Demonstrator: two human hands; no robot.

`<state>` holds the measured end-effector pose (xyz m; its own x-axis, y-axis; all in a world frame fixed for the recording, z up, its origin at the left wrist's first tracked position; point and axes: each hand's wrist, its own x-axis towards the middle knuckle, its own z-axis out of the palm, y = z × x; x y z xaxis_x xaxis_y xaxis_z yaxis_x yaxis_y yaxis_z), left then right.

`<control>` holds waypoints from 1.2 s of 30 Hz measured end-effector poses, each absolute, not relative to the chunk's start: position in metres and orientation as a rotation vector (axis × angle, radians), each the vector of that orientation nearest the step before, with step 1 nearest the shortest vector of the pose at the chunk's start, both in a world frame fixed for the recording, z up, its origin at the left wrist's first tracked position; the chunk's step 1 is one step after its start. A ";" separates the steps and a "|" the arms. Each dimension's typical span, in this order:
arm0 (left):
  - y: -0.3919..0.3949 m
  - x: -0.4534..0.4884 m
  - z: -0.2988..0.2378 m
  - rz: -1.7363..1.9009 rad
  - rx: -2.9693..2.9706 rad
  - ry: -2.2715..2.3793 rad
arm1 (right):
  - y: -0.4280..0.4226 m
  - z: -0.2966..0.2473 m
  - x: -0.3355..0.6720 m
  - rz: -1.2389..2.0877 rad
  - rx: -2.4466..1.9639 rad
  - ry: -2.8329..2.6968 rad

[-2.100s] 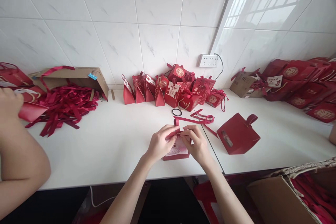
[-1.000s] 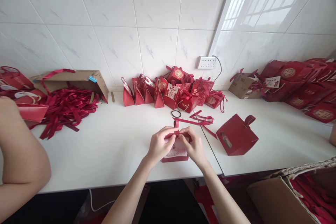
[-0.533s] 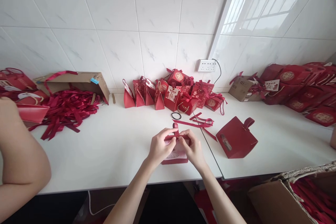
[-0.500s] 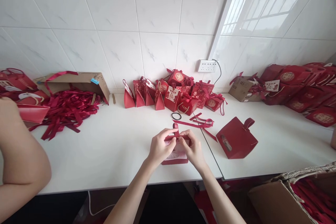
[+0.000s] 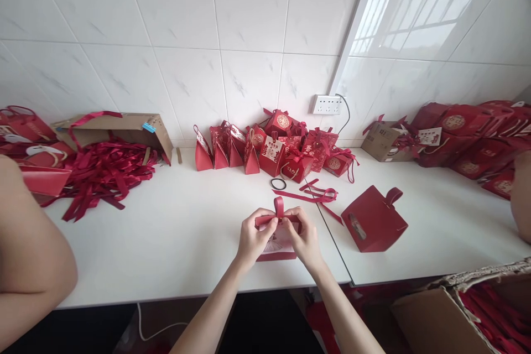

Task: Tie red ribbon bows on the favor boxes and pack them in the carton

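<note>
A small red gift box [image 5: 277, 257] with a pale printed front stands on the white table before me. From its top rises a red loop handle [image 5: 279, 206]. My left hand [image 5: 254, 238] is closed on the left part of the box's top edge, its thumb in front near the base of the loop. On the other side my right hand [image 5: 306, 238] pinches the same edge, thumb also by the loop. The fingers behind the edge are partly hidden. To the right lies another red box [image 5: 373, 221] with a loop and a cut-out window.
Loose red ribbons [image 5: 317, 194] and a black ring [image 5: 278, 183] lie beyond my hands. Finished-looking red boxes [image 5: 271, 157] line the wall. Left is a cardboard box [image 5: 161, 135] spilling ribbons; lower right, an open carton [image 5: 427, 315]. Other people's arms [image 5: 33, 243] show at both sides.
My left fingers have shifted from the loop down onto the box's top edge, so the loop now stands free. At the right edge another person's arm has come further into view.
</note>
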<state>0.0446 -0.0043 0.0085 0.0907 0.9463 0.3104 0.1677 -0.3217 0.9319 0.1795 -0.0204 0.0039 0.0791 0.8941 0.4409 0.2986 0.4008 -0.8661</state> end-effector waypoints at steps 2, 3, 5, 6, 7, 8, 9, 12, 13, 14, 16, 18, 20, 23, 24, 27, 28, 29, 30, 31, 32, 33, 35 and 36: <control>-0.003 0.044 0.009 1.310 1.632 1.097 | -0.021 0.003 0.179 0.645 -1.127 -1.475; -0.002 0.044 0.010 1.315 1.635 1.082 | -0.021 0.003 0.179 0.649 -1.126 -1.474; -0.002 0.043 0.011 1.323 1.630 1.053 | -0.020 0.002 0.179 0.644 -1.123 -1.467; -0.001 0.042 0.011 1.317 1.624 1.040 | -0.020 0.002 0.178 0.638 -1.121 -1.464; -0.001 0.042 0.012 1.304 1.616 1.030 | -0.020 0.002 0.178 0.634 -1.120 -1.460; -0.001 0.041 0.012 1.285 1.607 1.020 | -0.020 0.002 0.178 0.634 -1.121 -1.454; -0.001 0.040 0.013 1.264 1.599 1.010 | -0.021 0.001 0.178 0.641 -1.124 -1.449; 0.000 0.039 0.014 1.225 1.599 0.993 | -0.021 0.001 0.177 0.675 -1.128 -1.435; 0.001 0.038 0.015 1.223 1.605 0.993 | -0.022 0.001 0.177 0.677 -1.128 -1.433; 0.001 0.037 0.016 1.217 1.612 0.994 | -0.022 0.001 0.177 0.674 -1.127 -1.433; 0.002 0.035 0.019 1.167 1.620 0.993 | -0.022 0.000 0.177 0.666 -1.127 -1.433; 0.003 0.033 0.024 1.067 1.625 0.976 | -0.022 0.000 0.177 0.671 -1.128 -1.432; 0.004 0.032 0.032 0.981 1.630 0.965 | -0.022 -0.001 0.178 0.684 -1.127 -1.432; 0.008 0.033 0.045 0.974 1.646 0.983 | -0.022 -0.002 0.179 0.705 -1.117 -1.436; 0.010 0.034 0.049 0.994 1.656 0.990 | -0.021 -0.002 0.179 0.712 -1.114 -1.440; 0.015 0.038 0.055 1.053 1.727 0.983 | -0.021 -0.003 0.180 0.730 -1.116 -1.446; 0.016 0.040 0.054 1.072 1.757 0.978 | -0.021 -0.003 0.180 0.737 -1.117 -1.444; 0.017 0.043 0.053 1.099 1.784 0.974 | -0.021 -0.003 0.180 0.745 -1.114 -1.441; 0.017 0.045 0.050 1.135 1.806 0.977 | -0.020 -0.003 0.181 0.750 -1.108 -1.436; 0.017 0.047 0.047 1.179 1.822 0.986 | -0.020 -0.003 0.181 0.752 -1.102 -1.432; 0.016 0.048 0.044 1.226 1.832 1.000 | -0.020 -0.003 0.181 0.750 -1.097 -1.429; 0.015 0.050 0.040 1.268 1.837 1.017 | -0.020 -0.003 0.180 0.747 -1.095 -1.428; 0.014 0.052 0.035 1.314 1.841 1.046 | -0.021 -0.004 0.180 0.743 -1.094 -1.428; 0.014 0.052 0.034 1.319 1.844 1.052 | -0.021 -0.004 0.180 0.745 -1.094 -1.429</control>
<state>0.0519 0.0136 0.0341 0.1790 0.8754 0.4491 0.2432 -0.4817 0.8419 0.1798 -0.0208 -0.0035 0.0634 0.9194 0.3882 0.2081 0.3683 -0.9061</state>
